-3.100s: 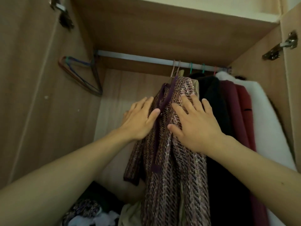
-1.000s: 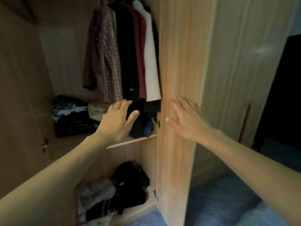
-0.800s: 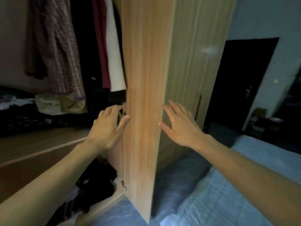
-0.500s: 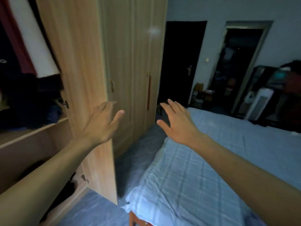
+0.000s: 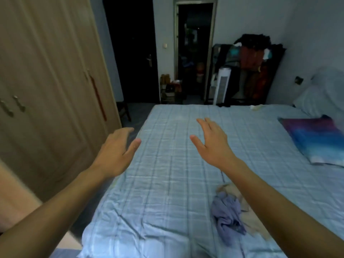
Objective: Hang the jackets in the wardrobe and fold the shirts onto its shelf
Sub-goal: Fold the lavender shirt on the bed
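Spanning centre to lower right, which item is largest? (Student)

The bed [image 5: 167,174], under a pale blue checked cover, running from the bottom edge up to mid-frame. (Tutor)

And along the left side? (Student)

The wardrobe [image 5: 46,71], pale wood, with the doors in view closed. At upper right a dark clothes rack [image 5: 258,67] hung with garments stands by the far wall. A blue and purple pillow [image 5: 316,140] lies on the bed at the right edge. (Tutor)

How are the hands held? (Student)

Both are held out in the air, backs up, holding nothing and well apart. The left hand [image 5: 115,155], left of centre and blurred, has loosely extended fingers and its thumb apart. The right hand [image 5: 212,146], right of centre, has straight fingers close together and its thumb spread. (Tutor)

Where are the clothes? (Student)

At lower right, on the bed: a crumpled lavender garment [image 5: 226,213] touching a beige garment [image 5: 227,189], the latter partly hidden by the right forearm. Whether either is a shirt or a jacket cannot be told. (Tutor)
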### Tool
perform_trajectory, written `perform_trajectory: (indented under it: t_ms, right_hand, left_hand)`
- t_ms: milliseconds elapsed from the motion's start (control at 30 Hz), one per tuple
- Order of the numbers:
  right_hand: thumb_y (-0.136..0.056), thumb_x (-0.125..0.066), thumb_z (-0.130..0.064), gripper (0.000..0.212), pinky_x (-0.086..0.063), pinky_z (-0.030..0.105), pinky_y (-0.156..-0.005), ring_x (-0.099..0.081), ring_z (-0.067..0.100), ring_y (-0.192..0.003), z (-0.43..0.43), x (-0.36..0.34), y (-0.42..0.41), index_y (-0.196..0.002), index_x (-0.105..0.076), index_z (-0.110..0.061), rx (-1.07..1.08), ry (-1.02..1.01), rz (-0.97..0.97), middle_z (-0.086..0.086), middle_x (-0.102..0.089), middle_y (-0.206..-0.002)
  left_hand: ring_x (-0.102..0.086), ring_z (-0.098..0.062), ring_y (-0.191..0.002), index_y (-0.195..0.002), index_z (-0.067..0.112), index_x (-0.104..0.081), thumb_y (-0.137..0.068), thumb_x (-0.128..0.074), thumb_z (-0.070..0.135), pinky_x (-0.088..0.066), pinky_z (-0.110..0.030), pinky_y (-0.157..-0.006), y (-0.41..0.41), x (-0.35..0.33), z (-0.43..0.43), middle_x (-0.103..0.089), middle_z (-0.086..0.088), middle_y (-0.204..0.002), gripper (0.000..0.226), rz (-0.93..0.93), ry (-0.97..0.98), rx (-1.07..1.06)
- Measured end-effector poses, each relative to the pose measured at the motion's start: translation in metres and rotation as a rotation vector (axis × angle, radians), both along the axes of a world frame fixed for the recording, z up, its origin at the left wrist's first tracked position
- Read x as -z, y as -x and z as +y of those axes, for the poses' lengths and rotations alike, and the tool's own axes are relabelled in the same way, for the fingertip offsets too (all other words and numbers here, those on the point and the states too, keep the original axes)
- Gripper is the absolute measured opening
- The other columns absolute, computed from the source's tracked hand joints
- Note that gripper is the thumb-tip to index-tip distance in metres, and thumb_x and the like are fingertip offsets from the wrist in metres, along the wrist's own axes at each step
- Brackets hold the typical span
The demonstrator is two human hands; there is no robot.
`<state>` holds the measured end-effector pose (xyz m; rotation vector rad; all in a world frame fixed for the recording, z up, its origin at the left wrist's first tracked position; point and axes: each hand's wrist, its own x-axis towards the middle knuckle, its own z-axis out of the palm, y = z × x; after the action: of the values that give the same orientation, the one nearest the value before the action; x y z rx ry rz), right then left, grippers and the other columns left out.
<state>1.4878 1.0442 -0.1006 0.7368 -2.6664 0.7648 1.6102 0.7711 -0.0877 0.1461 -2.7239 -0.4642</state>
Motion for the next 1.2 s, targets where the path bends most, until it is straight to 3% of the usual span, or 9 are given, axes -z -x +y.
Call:
perform_trajectory:
  t_ms: [200,300,467,667,767,933,1033,1200]
  right_hand:
    - [-0.087,-0.026,-0.065,0.081,-0.019,0.046,-0.118,-0.023,0.032,-0.145,0.111,0.037,0.042,-0.150,-0.030,-0.014,0.134,-0.025,-0.066,0.016,-0.026,-0.157]
    - [-0.087,-0.029,-0.061,0.079,-0.019,0.047,-0.118,-0.023,0.032,-0.145,0.144,0.058,0.053,-0.150,-0.030,-0.014,0.202,-0.042,-0.126,0.016,-0.025,-0.157]
    - [-0.081,-0.017,-0.070,0.089,-0.022,0.049,-0.116,-0.026,0.032,-0.144,0.183,0.095,0.065,-0.150,-0.032,-0.015,0.314,-0.068,-0.192,0.016,-0.028,-0.156]
    - [-0.081,-0.014,-0.070,0.090,-0.024,0.051,-0.115,-0.027,0.034,-0.143,0.200,0.137,0.070,-0.150,-0.031,-0.016,0.448,-0.208,-0.305,0.016,-0.028,-0.156]
    - [-0.082,-0.012,-0.074,0.093,-0.028,0.051,-0.113,-0.033,0.036,-0.140,0.198,0.159,0.072,-0.148,-0.034,-0.014,0.490,-0.248,-0.357,0.018,-0.032,-0.154]
    - [-0.093,-0.035,-0.057,0.068,-0.032,0.048,-0.106,-0.041,0.037,-0.133,0.195,0.201,0.070,-0.145,-0.040,-0.013,0.503,-0.268,-0.432,0.018,-0.042,-0.147]
    - [-0.094,-0.048,-0.044,0.057,-0.037,0.044,-0.100,-0.048,0.036,-0.124,0.195,0.227,0.076,-0.140,-0.046,-0.011,0.508,-0.239,-0.484,0.016,-0.051,-0.137]
    - [-0.087,-0.034,-0.054,0.071,-0.039,0.042,-0.103,-0.048,0.034,-0.127,0.195,0.288,0.090,-0.142,-0.042,-0.011,0.474,-0.183,-0.616,0.014,-0.048,-0.143]
  left_hand:
    - [-0.042,-0.026,-0.134,-0.144,0.014,-0.043,-0.091,-0.027,0.069,-0.033,-0.043,-0.112,0.086,0.050,0.110,-0.046,-0.007,-0.147,0.078,-0.063,-0.124,0.125]
    - [-0.040,-0.024,-0.136,-0.145,0.017,-0.041,-0.089,-0.026,0.071,-0.032,-0.041,-0.113,0.116,0.071,0.148,-0.044,-0.006,-0.149,0.079,-0.110,-0.173,0.196]
    - [-0.037,-0.024,-0.138,-0.146,0.019,-0.039,-0.091,-0.028,0.067,-0.032,-0.043,-0.113,0.161,0.105,0.185,-0.042,-0.003,-0.151,0.074,-0.194,-0.209,0.298]
    - [-0.038,-0.025,-0.137,-0.145,0.017,-0.040,-0.098,-0.037,0.056,-0.033,-0.043,-0.112,0.215,0.152,0.208,-0.041,-0.005,-0.150,0.062,-0.274,-0.287,0.431]
    - [-0.039,-0.025,-0.135,-0.144,0.018,-0.041,-0.095,-0.034,0.062,-0.034,-0.046,-0.110,0.239,0.179,0.217,-0.042,-0.004,-0.149,0.066,-0.324,-0.306,0.490]
    - [-0.040,-0.024,-0.134,-0.142,0.018,-0.043,-0.098,-0.038,0.056,-0.035,-0.044,-0.109,0.254,0.221,0.232,-0.044,-0.004,-0.147,0.059,-0.446,-0.317,0.535]
    - [-0.044,-0.024,-0.129,-0.137,0.021,-0.047,-0.090,-0.033,0.059,-0.039,-0.043,-0.104,0.262,0.242,0.237,-0.051,-0.002,-0.140,0.063,-0.555,-0.222,0.589]
    - [-0.047,-0.026,-0.122,-0.127,0.024,-0.054,-0.092,-0.042,0.050,-0.042,-0.047,-0.098,0.280,0.283,0.247,-0.054,0.000,-0.133,0.046,-0.650,-0.132,0.631]
